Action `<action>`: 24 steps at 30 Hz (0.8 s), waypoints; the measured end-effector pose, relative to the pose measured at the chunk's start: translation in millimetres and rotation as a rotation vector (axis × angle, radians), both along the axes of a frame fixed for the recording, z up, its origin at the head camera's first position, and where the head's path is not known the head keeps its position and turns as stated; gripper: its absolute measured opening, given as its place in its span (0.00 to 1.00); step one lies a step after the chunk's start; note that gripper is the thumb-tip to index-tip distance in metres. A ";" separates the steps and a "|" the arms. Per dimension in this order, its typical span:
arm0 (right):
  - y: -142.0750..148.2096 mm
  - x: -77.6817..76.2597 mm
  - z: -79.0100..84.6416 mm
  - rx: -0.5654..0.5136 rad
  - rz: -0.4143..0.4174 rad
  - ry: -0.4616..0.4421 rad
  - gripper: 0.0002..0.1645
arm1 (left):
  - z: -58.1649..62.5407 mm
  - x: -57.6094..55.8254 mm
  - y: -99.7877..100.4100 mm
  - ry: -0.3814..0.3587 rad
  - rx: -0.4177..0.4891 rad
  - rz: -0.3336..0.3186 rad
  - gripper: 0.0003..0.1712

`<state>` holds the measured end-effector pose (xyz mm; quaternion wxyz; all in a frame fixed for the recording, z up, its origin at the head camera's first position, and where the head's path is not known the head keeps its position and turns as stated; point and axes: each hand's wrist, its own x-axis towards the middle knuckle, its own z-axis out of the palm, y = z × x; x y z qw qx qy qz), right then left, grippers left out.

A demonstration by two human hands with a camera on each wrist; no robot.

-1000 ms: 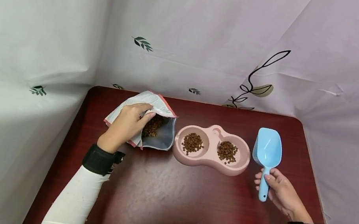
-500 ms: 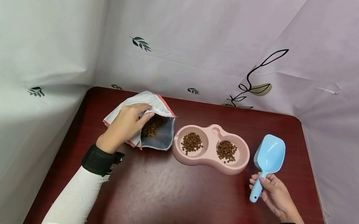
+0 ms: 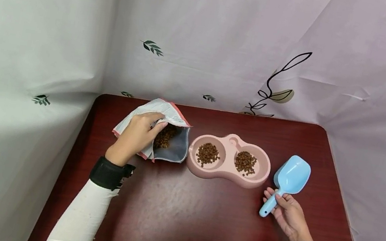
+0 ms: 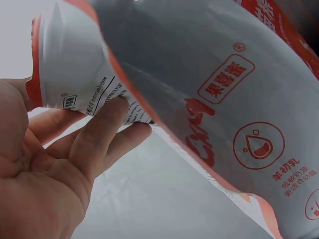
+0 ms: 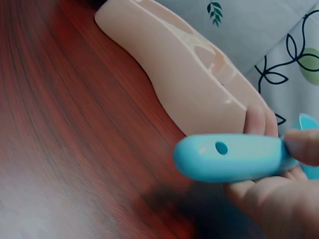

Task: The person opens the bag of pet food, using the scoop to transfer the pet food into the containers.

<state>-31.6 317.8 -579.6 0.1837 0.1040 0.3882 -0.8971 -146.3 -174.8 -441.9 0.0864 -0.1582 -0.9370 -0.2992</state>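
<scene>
On the left, an open pet food bag (image 3: 148, 108) stands with brown kibble (image 3: 164, 137) visible inside its grey-lined mouth. My left hand (image 3: 136, 132) pinches the bag's rim; in the left wrist view the fingers (image 4: 102, 127) lie against the printed bag wall (image 4: 219, 109). At the right, my right hand (image 3: 289, 213) holds a light blue scoop (image 3: 293, 174) by its handle (image 5: 234, 155), thumb on top. The scoop's bowl points up and to the right, and no kibble shows in it. Between the hands sits a pink double bowl (image 3: 226, 161) with kibble in both hollows.
Everything stands on a dark red wooden table (image 3: 190, 223) with rounded back corners. A pale cloth (image 3: 207, 37) with leaf prints hangs behind it and at both sides. The bag's mouth nearly meets the double bowl's left end.
My right hand has moved left and toward the near edge, turning the scoop so its bowl tilts rightward and its handle end swings left. My left hand and the bag stay put.
</scene>
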 end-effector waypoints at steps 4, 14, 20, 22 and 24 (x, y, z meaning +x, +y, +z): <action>-7.3 5.3 -3.7 -0.014 -0.045 -0.036 0.09 | 0.4 -0.1 1.3 -0.002 0.001 -0.001 0.21; -24.9 9.2 -10.1 -0.052 -0.137 -0.140 0.07 | -0.1 0.5 2.1 -0.003 0.003 0.000 0.21; -36.0 10.7 -8.9 -0.023 -0.188 -0.192 0.04 | 0.7 1.5 1.9 -0.010 -0.006 0.005 0.21; -39.8 11.3 -7.9 -0.008 -0.196 -0.212 0.07 | 0.7 1.4 1.9 -0.010 -0.008 0.006 0.21; -43.1 11.6 -7.5 0.004 -0.194 -0.231 0.10 | 0.7 1.2 1.9 -0.009 -0.010 0.007 0.21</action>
